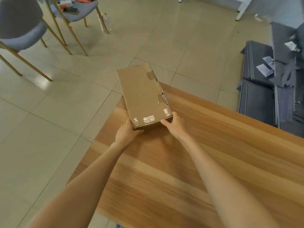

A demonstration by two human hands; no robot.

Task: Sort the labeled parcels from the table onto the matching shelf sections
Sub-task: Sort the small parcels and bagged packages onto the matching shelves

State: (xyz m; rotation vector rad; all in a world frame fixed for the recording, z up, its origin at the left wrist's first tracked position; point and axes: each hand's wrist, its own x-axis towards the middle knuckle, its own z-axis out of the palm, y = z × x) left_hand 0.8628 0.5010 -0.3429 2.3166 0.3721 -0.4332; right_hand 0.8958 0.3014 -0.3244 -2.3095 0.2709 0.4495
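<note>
Both hands grip the near end of the box [143,96] – left hand [126,131] curled round its left corner, right hand [174,123] round the right – held out past the table's [213,153] far corner. Gripped at one end only, its far end could sag or slip. Chairs [21,35] stand far left, dark panels [263,89] lie far right – no shelf in view
</note>
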